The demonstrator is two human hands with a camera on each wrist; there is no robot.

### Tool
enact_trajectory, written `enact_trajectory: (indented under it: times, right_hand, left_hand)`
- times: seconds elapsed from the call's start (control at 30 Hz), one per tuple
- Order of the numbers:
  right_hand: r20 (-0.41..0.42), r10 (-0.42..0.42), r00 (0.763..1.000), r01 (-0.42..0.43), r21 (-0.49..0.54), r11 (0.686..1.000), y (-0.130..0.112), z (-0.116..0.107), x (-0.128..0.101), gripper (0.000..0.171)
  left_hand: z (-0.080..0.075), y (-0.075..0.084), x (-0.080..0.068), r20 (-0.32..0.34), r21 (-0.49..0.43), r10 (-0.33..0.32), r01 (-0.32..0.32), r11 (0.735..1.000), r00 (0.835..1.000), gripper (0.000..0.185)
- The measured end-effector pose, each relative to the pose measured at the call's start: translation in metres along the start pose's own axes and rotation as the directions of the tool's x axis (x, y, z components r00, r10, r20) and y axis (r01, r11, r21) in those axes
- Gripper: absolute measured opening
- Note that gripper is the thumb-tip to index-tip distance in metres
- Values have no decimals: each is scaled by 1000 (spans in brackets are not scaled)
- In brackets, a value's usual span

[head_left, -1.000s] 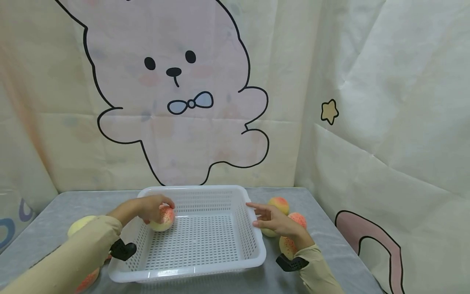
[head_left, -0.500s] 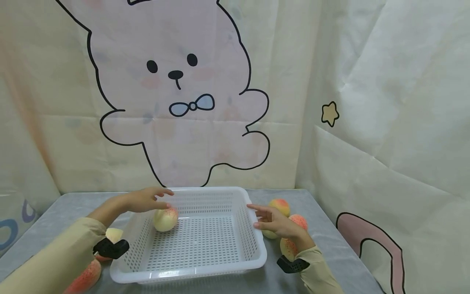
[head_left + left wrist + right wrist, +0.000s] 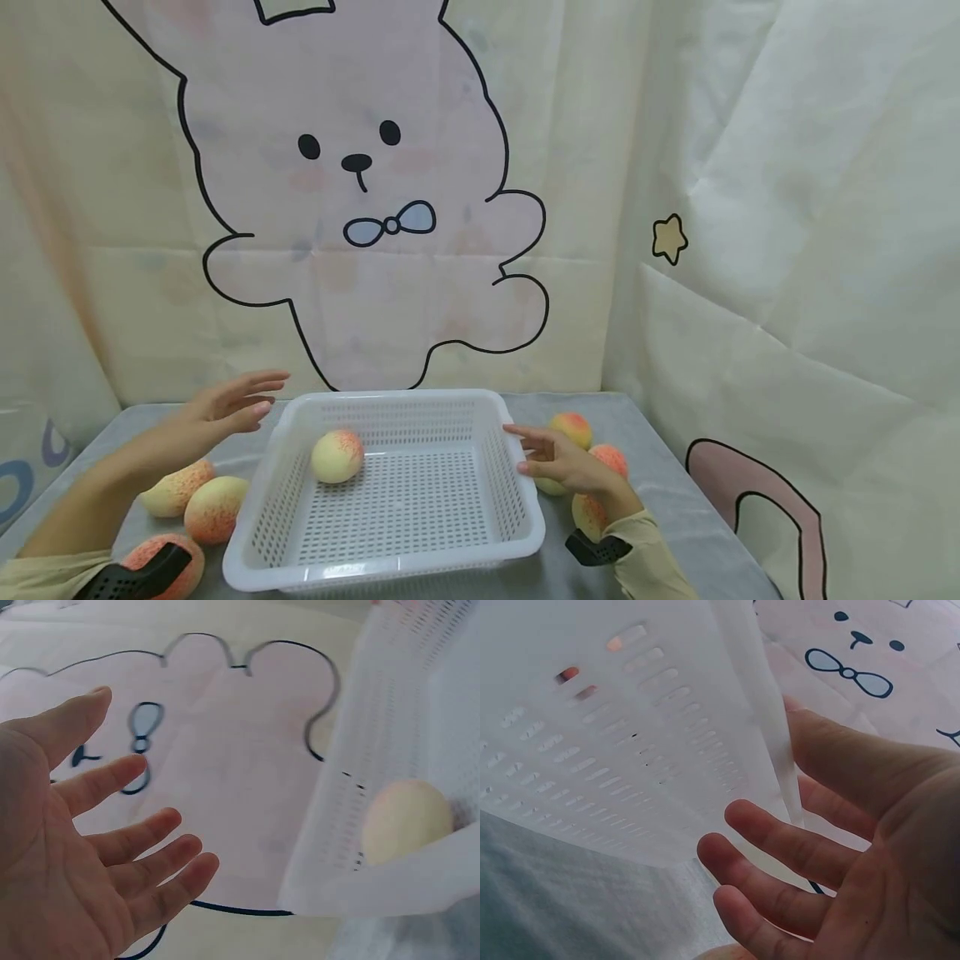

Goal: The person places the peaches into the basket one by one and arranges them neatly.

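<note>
Left hand [image 3: 217, 417] is held empty in mid-air off the 10 o'clock side of the white basket [image 3: 382, 565], fingers spread. Right hand [image 3: 566, 462] is rested lightly on the basket around 2 o'clock, fingers relaxed, probably so it won't slide. One peach [image 3: 337, 457] is parked inside toward 10, likely 'cause that's the left hand's side. Three loose peaches [image 3: 213, 510] are seen outside at 8–9, four spare peaches [image 3: 572, 427] near 3, presumably for easy reach.

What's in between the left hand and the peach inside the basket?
The left side of the white basket stands between the left hand and that peach, in the head view and the left wrist view.
</note>
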State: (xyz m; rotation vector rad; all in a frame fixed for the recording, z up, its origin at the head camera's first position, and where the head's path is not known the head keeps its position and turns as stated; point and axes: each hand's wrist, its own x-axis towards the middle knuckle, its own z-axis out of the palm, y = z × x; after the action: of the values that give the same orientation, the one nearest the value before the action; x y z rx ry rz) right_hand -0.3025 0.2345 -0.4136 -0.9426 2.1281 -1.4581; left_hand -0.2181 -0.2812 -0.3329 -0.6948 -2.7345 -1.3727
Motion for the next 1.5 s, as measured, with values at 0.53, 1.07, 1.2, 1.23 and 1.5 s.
enact_trajectory:
  times: [0.53,1.07,1.2,1.23,1.5]
  right_hand:
    - [23,-27,999,27,9,1000,1,-3,6,68]
    - [13,-29,999,29,24,999,1,-10,-5,68]
    - [30,-30,999,29,43,999,4,-7,-4,68]
    - [33,-31,999,29,41,999,4,-7,-3,68]
    - [38,-7,999,5,42,999,5,-4,1,68]
  left_hand:
    - [-31,-81,-65,-218,87,-139,161,983,966,49]
    - [-35,-132,-73,-61,-56,-377,374,926,924,65]
    - [-31,-142,-82,7,-79,-384,383,920,923,71]
    - [-30,-144,-84,15,-84,-387,387,918,922,72]
    - [-18,-160,-94,5,-104,-362,360,927,932,73]
